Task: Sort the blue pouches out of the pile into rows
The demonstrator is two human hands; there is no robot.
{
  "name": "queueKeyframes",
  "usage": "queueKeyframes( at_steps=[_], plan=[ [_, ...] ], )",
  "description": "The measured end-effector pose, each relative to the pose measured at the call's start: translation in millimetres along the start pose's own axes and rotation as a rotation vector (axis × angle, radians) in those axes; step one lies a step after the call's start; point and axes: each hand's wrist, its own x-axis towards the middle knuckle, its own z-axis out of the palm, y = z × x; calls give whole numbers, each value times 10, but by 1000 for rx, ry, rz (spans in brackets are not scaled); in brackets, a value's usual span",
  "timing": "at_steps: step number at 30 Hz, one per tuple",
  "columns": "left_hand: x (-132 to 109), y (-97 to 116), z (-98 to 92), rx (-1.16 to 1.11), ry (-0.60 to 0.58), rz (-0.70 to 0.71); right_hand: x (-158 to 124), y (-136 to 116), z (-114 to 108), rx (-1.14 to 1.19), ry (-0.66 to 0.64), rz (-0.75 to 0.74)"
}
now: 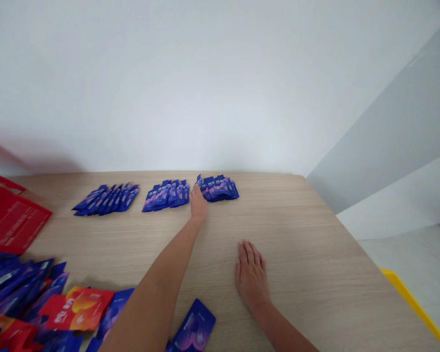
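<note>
My left hand (198,201) reaches to the back of the table, its fingers closed at a blue snack packet (199,179) on the left end of a fanned row of blue packets (220,188). Part of that packet is hidden by the fingers. My right hand (251,275) lies flat on the wood, fingers stretched and holding nothing. Left of my reaching hand are two more overlapping rows, a middle row (165,194) and a far left row (106,199). One loose blue packet (194,326) lies near the front edge, below my right hand.
A mixed heap of blue packets (18,281) and red-orange packets (78,309) covers the front left. Behind it a red box (14,220) stands open. A white wall (220,88) borders the table's back. A yellow bar (414,305) shows beyond the table's right edge.
</note>
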Motion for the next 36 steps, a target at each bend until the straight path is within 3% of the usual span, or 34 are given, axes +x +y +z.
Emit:
queueKeyframes(
  at_steps=[3,9,18,36],
  plan=[
    [32,148,-53,-84,33,49,-2,1,9,4,2,-1],
    [96,487,-134,-22,-37,200,-8,10,10,8,5,-2],
    [8,850,-41,110,-100,216,7,1,-6,4,6,1],
    [-184,881,82,166,-187,237,-3,-5,-24,13,-4,1]
  ],
)
